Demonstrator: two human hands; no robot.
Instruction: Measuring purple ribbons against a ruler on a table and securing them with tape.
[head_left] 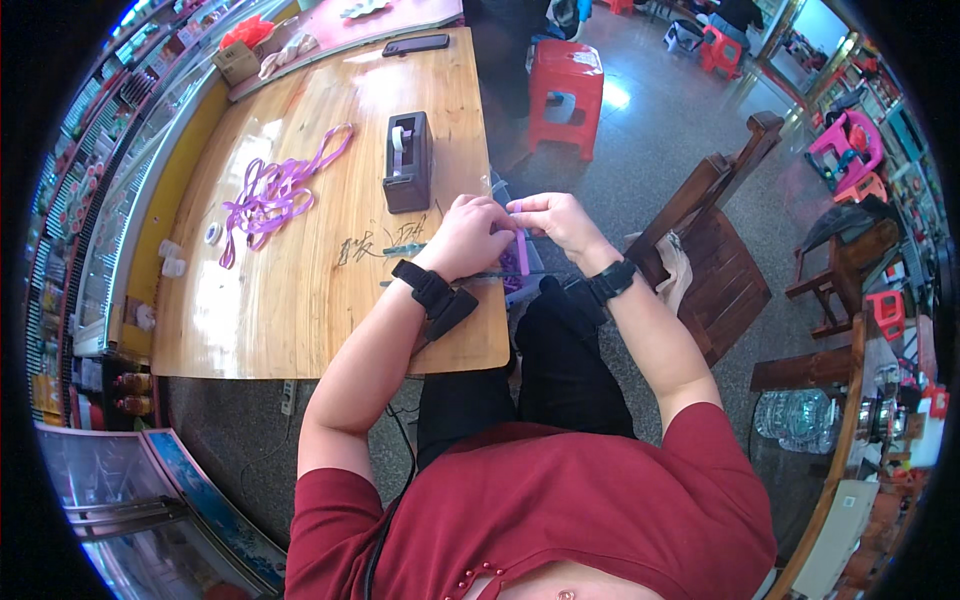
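At the table's right edge, my left hand (472, 232) is closed, its fingers curled at one end of a narrow purple ribbon (522, 252). Thumb and fingers of my right hand (560, 221) pinch the same ribbon just to the right, and part of it hangs down between the hands. Below them, partly hidden, is a clear plastic container (522, 290) with purple pieces inside. A black tape dispenser (408, 175) stands beyond my left hand. Near my left wrist lies a thin teal tool (404, 250), its kind unclear.
A loose heap of purple ribbon (268, 200) lies on the wooden table (300, 320), beside a small white roll (213, 234). Farther off is a dark phone (416, 45). A red stool (567, 90) and a wooden chair (715, 270) stand on the floor to the right.
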